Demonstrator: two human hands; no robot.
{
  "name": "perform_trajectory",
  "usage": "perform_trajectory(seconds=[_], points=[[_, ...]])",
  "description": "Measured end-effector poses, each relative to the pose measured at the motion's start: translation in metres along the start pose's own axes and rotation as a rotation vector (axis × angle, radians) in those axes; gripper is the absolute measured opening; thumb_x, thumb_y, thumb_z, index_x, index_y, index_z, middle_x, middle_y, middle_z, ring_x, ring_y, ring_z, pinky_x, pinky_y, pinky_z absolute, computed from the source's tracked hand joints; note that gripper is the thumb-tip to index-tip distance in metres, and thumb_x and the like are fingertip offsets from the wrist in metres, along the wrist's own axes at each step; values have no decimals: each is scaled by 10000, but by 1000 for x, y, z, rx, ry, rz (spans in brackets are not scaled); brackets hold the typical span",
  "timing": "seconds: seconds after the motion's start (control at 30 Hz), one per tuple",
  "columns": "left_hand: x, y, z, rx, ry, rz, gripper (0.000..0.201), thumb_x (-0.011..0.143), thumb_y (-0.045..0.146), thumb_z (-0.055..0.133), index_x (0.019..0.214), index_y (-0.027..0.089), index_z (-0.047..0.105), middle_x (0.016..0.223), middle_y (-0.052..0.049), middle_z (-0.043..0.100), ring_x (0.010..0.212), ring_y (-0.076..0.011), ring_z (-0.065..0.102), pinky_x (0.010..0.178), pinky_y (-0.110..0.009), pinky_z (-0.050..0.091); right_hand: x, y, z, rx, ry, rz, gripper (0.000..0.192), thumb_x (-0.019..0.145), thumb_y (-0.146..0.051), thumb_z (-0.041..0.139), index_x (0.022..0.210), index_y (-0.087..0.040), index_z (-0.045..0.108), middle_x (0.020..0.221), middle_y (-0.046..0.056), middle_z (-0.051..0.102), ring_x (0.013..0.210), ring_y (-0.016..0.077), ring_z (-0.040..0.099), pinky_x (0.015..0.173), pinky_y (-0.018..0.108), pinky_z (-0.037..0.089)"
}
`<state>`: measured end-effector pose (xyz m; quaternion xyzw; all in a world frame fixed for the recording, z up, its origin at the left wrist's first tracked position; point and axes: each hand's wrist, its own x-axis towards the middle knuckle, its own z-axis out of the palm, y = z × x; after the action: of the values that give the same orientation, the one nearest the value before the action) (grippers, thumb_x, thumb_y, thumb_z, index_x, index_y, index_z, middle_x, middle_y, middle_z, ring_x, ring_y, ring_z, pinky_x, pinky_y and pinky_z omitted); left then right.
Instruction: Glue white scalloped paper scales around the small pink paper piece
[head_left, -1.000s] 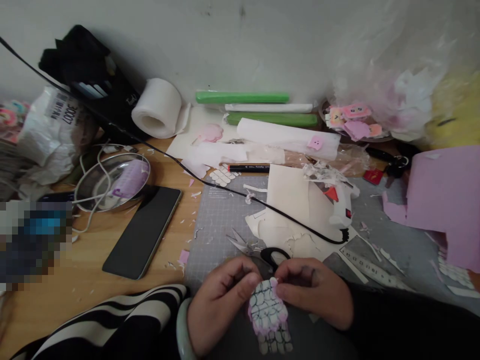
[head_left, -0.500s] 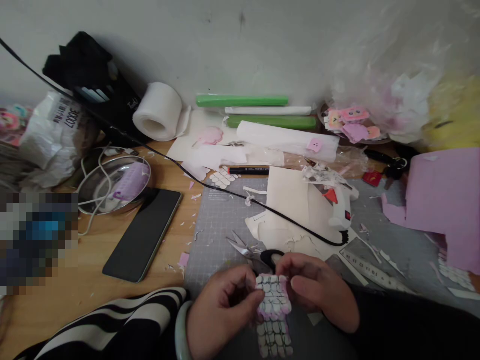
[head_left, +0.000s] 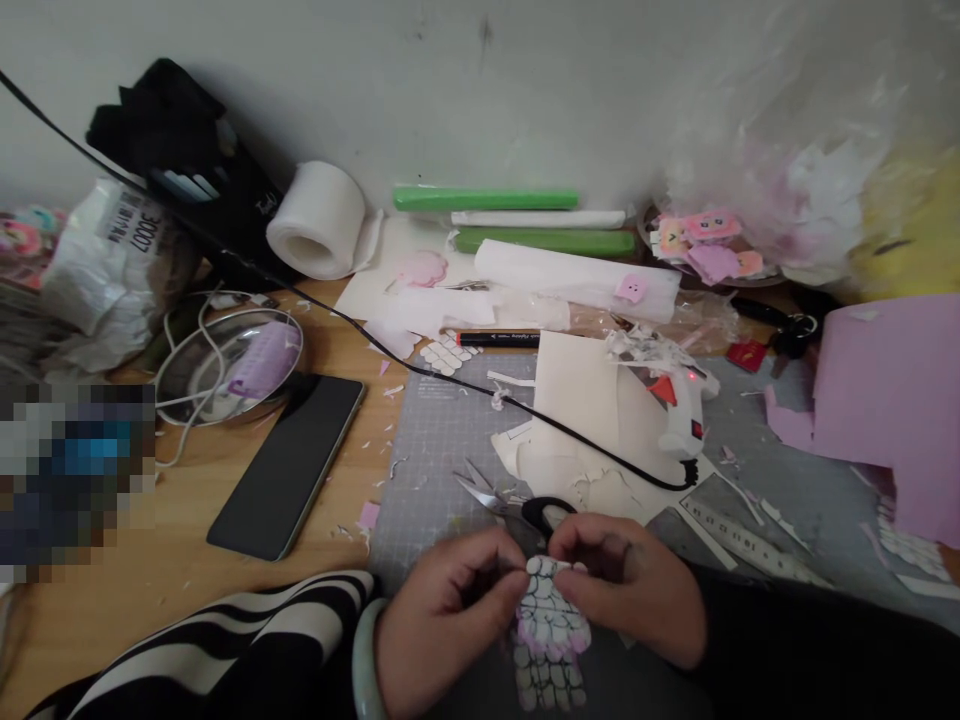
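Between my hands is a small piece of white sheet (head_left: 553,608) with black-outlined rounded cells and a scalloped pink edge. My left hand (head_left: 457,610) pinches its upper left edge between thumb and forefinger. On the upper right, the thumb and fingers of my right hand (head_left: 637,585) are closed on it. Just below shows a greyer piece (head_left: 550,678) with the same cell pattern; I cannot tell whether it joins the held one. Scissors (head_left: 504,503) with black handles lie beyond my fingers on the grey cutting mat (head_left: 442,450), blades pointing away to the left.
A glue gun (head_left: 684,415) with a black cord rests on cream paper (head_left: 574,400). A phone (head_left: 289,470) and metal bowl (head_left: 294,395) are left. A ruler (head_left: 739,540) and pink sheet (head_left: 870,390) lie right. Green rolls (head_left: 487,198) and a tissue roll (head_left: 319,220) stand behind.
My right hand has shifted left and its thumb now presses on the piece's upper right corner. The piece has tilted and lies slightly lower. A red light now shows on the glue gun.
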<state>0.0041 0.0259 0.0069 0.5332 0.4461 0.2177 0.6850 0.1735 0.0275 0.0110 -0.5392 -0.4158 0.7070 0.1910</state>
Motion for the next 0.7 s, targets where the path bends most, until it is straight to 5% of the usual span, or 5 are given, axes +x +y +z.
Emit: perform_trajectory(seconds=[0.7], points=[[-1,1,1,-146,-21,-69,306,799,426,462,673,148,483,541,32,458,477,-88,417,476,-205,334,0,4,1,-46,-12,-4,135,556,-269,559,605,-159,498,502,-59,399,464,59,336,445,199,263]])
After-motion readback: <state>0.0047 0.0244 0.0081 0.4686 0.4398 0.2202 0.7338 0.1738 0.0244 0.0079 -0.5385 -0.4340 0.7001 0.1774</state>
